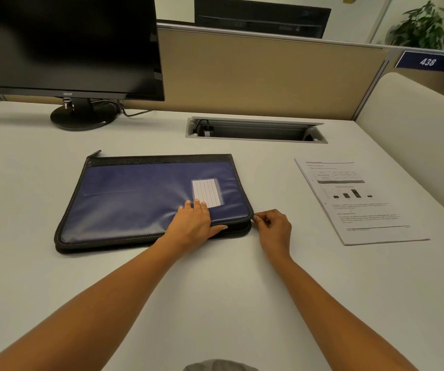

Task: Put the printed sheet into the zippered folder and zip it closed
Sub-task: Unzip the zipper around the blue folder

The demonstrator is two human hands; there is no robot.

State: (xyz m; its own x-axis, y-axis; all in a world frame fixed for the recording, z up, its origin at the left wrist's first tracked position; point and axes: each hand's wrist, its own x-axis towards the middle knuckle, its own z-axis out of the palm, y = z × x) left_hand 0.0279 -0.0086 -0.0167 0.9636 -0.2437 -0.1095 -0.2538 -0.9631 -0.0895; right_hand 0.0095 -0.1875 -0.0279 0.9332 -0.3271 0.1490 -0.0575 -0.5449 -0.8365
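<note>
While the flat navy-blue fabric folder with black zipper edging (pixel 146 199) lies closed at the centre of the frame on the pale grey desk (pixel 215 303), the left hand (pixel 192 223) presses on its lower right part, fingers spread flat and gripping nothing. The right hand (pixel 273 227) pinches at the folder's lower right corner, apparently on the zipper pull, which is too small to make out. The white printed sheet with a bar chart (pixel 357 202) lies apart at the right of the frame.

Printed sheet (pixel 357 200) text too small to read; monitor (pixel 65 44) cut off top-left.
</note>
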